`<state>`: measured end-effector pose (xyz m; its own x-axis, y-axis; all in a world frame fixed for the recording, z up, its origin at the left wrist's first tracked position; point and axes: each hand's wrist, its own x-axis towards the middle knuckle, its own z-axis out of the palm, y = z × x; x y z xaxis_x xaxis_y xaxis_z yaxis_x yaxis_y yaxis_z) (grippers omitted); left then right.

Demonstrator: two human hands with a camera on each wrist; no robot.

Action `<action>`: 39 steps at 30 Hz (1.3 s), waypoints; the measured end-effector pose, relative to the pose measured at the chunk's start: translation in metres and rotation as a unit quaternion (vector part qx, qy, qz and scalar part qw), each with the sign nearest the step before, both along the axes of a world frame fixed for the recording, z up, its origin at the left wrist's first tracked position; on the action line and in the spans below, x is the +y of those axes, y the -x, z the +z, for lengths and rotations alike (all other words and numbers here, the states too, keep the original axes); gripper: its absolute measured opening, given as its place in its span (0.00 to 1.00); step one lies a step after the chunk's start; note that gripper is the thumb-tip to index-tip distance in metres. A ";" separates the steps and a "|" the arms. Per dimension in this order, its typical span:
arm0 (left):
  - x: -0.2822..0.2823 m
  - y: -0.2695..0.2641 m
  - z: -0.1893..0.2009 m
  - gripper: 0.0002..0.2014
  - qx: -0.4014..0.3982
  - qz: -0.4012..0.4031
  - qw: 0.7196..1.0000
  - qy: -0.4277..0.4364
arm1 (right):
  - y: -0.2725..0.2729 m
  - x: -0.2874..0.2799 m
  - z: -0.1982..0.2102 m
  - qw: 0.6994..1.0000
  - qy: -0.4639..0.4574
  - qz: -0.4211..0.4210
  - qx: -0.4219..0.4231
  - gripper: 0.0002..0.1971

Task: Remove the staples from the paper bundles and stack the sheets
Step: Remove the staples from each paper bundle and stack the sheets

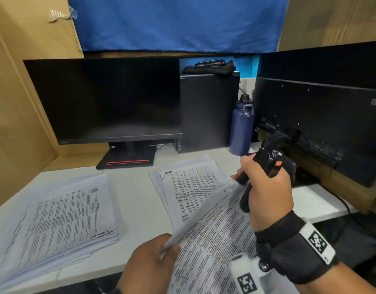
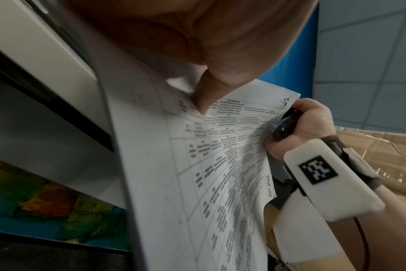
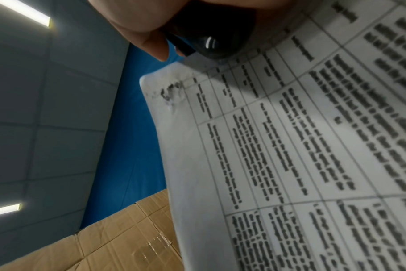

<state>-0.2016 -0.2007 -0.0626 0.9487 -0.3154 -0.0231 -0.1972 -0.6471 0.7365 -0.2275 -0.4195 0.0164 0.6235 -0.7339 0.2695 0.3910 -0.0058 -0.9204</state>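
Head view. At lower centre the left hand point(image 1: 149, 264) pinched the near edge of a lifted bundle point(image 1: 214, 225), which rose toward the right. At right of centre the right hand point(image 1: 267, 194) was closed around a black staple remover point(image 1: 245, 185) set against the bundle's raised corner. A loose stack of sheets point(image 1: 189, 183) lay on the table point(image 1: 132, 187) at centre; a thicker pile point(image 1: 55, 217) lay at lower left.

Left wrist view. The corner point(image 2: 286, 100), upper right of centre, was frayed and marked; whether a staple remained could not be told. The thumb point(image 2: 204, 99) pressed the printed page. Risk: held only at two edges, the paper could tear at that weakened corner if pulled hard.

Right wrist view. The remover's rounded end point(image 3: 211, 44) sat at top centre, just above the damaged corner point(image 3: 172, 91). Risk: a freed staple could drop unseen among the sheets.
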 end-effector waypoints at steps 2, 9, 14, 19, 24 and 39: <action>-0.003 0.004 0.001 0.15 0.000 -0.010 1.000 -0.006 | -0.001 -0.002 0.000 0.999 0.026 -0.024 0.016 0.15; -0.010 0.016 -0.005 0.12 -0.040 -0.038 0.998 -0.008 | -0.003 -0.012 0.004 0.996 0.079 -0.014 0.033 0.23; -0.004 -0.007 -0.006 0.09 -0.050 -0.013 0.998 -0.022 | -0.003 -0.034 0.022 0.997 0.007 0.062 0.037 0.05; 0.015 -0.048 0.001 0.10 0.049 0.054 0.994 0.076 | -0.014 -0.103 0.005 0.969 0.048 0.029 0.239 0.10; 0.002 -0.088 0.010 0.15 0.157 0.069 0.976 0.134 | -0.015 -0.148 -0.039 0.863 0.196 0.020 0.464 0.15; 0.108 -0.167 0.019 0.10 0.034 0.144 0.984 -0.096 | -0.012 -0.149 -0.064 0.785 0.325 -0.053 0.525 0.23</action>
